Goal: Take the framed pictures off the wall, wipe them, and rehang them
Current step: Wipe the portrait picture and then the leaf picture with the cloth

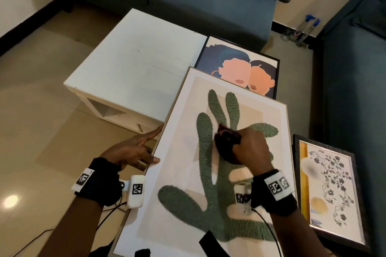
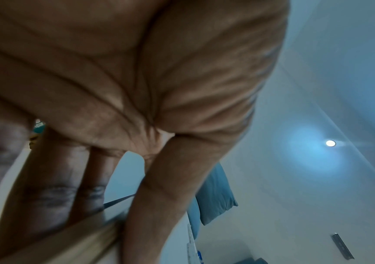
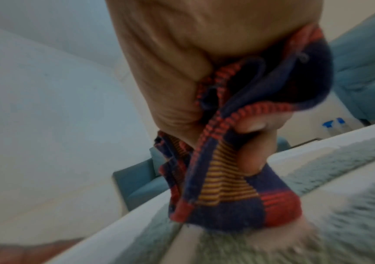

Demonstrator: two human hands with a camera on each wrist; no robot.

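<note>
Head view, left to right: the white coffee table (image 1: 133, 56) stands on the floor, and the left hand (image 1: 135, 150) steadies the left edge of the cactus picture (image 1: 208, 194), fingers straight and spread against the frame. That picture lies tilted over the table's right edge. On its glass the right hand (image 1: 250, 150) clamps a bunched striped cloth (image 1: 226, 144). Behind it lies the two-faces picture (image 1: 236, 62); the floral picture (image 1: 330, 190) lies at far right.

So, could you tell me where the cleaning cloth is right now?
In the head view, the cloth is bunched in the right hand, pressed on the middle of the cactus picture.
</note>
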